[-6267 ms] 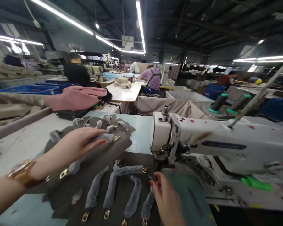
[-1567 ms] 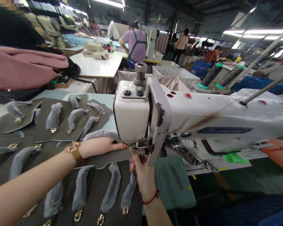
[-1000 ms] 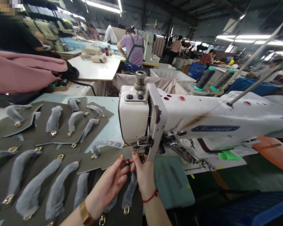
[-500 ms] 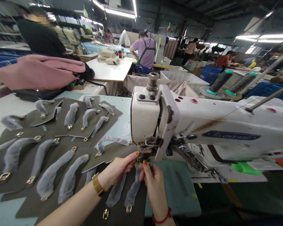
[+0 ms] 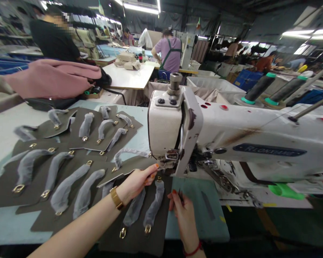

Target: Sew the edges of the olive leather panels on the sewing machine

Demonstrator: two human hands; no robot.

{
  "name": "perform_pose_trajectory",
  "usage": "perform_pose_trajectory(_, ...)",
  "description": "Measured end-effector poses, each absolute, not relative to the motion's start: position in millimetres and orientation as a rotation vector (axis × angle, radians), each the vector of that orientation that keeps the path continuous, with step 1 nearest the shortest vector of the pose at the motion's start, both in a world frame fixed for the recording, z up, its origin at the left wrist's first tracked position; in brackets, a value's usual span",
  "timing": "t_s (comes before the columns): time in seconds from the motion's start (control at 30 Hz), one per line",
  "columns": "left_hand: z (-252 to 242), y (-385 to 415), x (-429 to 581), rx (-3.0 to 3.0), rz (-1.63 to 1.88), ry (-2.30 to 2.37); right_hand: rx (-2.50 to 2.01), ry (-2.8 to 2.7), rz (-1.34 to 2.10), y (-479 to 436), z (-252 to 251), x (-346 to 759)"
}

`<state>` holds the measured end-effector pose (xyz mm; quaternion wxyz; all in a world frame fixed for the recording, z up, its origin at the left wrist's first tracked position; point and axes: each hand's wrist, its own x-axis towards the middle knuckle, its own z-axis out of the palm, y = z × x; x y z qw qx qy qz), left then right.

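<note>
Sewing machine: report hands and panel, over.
Left hand pinches olive leather panel edge at the presser foot. Right hand apart, holding a small dark tool. More wrapped-handle panels spread left.

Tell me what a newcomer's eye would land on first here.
The worn white sewing machine fills the centre and right. At its needle, the left hand pinches a dark olive leather panel, and the right hand grips a thin dark tool. Left of them, more olive panels with grey-wrapped straps cover the pale blue table.
</note>
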<state>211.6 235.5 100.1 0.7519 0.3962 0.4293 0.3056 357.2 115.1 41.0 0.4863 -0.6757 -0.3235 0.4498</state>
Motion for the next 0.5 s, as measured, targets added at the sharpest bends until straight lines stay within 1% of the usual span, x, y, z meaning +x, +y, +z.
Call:
perform_pose_trajectory(0.23,93.6,238.8,212.6,0.833,0.697,0.962,-1.622,-0.803,1.113,112.4,28.3,360.2)
perform_pose_trajectory(0.5,97.1,226.8,222.2,0.771,0.82,1.044,-1.551,-0.75,1.207,111.4,23.7,362.1)
